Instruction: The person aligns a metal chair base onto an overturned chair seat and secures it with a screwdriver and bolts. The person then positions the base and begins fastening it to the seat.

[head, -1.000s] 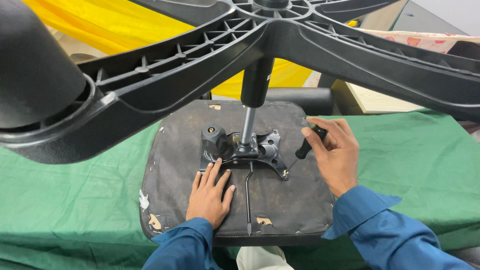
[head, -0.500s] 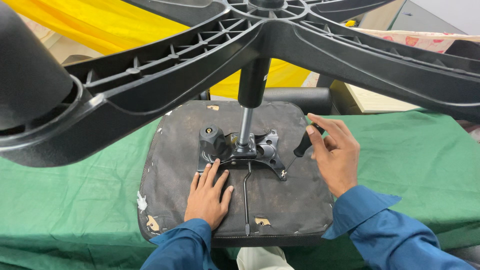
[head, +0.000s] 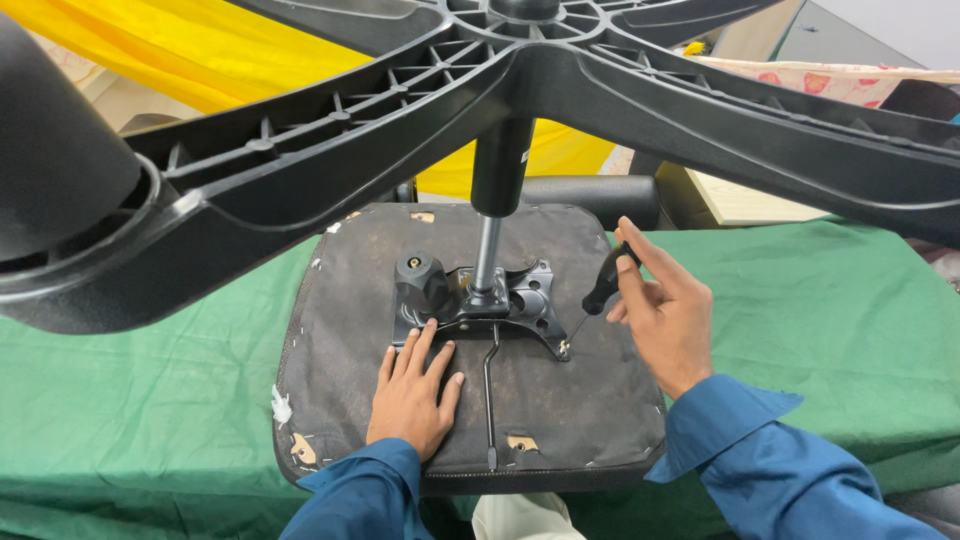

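Left hand (head: 412, 395): lies flat, fingers spread, on the near part of the upturned seat underside (head: 340, 330), seemingly to steady it; grips nothing.
Lever rod (head: 489, 395): runs from the mechanism toward the near edge, just right of the left hand.
Right hand (head: 665, 310): fingers curled around a black screwdriver handle (head: 604, 284); its thin shaft slants down-left to the plate's right corner, likely onto a screw.
Mechanism plate (head: 530, 300): centred on the seat, with a black knob (head: 420, 278) at its left.
Gas column (head: 487, 262): rises from the plate.
Star base (head: 560, 95): spreads overhead, far.
Green cloth (head: 850, 330): covers the table underneath.
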